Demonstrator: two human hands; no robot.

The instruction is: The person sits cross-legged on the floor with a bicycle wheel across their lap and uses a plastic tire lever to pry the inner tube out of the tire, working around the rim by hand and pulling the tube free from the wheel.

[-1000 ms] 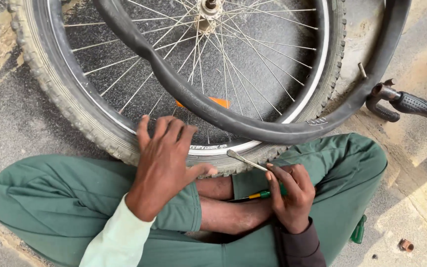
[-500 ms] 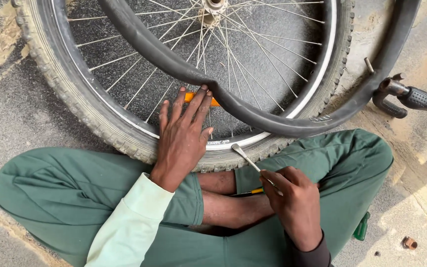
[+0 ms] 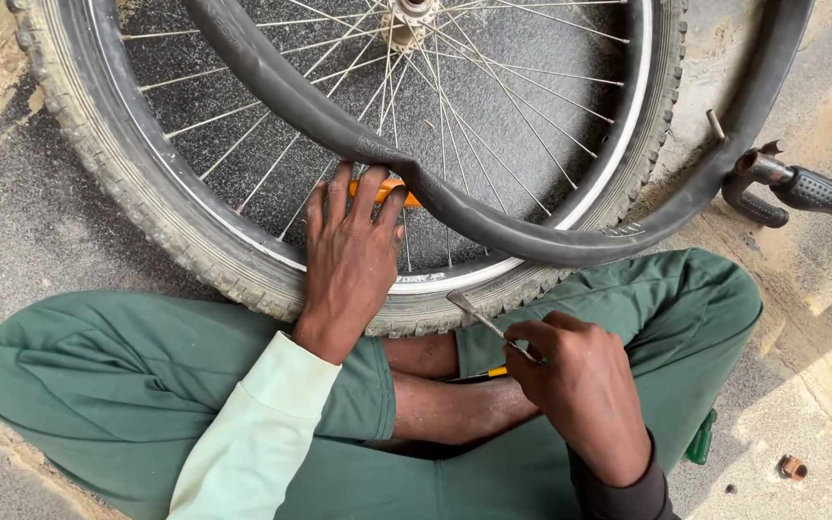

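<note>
While the left hand (image 3: 351, 252) lies flat across the knobbly black bicycle tyre (image 3: 137, 207) and loose black inner tube (image 3: 493, 226), fingers released, the right hand (image 3: 580, 390) grips what seems a thin metal lever (image 3: 479, 316) at the rim.

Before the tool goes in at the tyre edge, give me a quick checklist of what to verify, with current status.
1. Left hand flat on the wheel, fingers over the rim: ok.
2. Right hand gripping the metal tool: ok.
3. Tool tip at the tyre edge by the rim: ok, though whether it is under the edge: cannot tell.
4. Inner tube clear of the tip: ok, it loops above the tip.
5. Tube's valve stem free of the rim: ok.
6. Tube undamaged: cannot tell.
</note>
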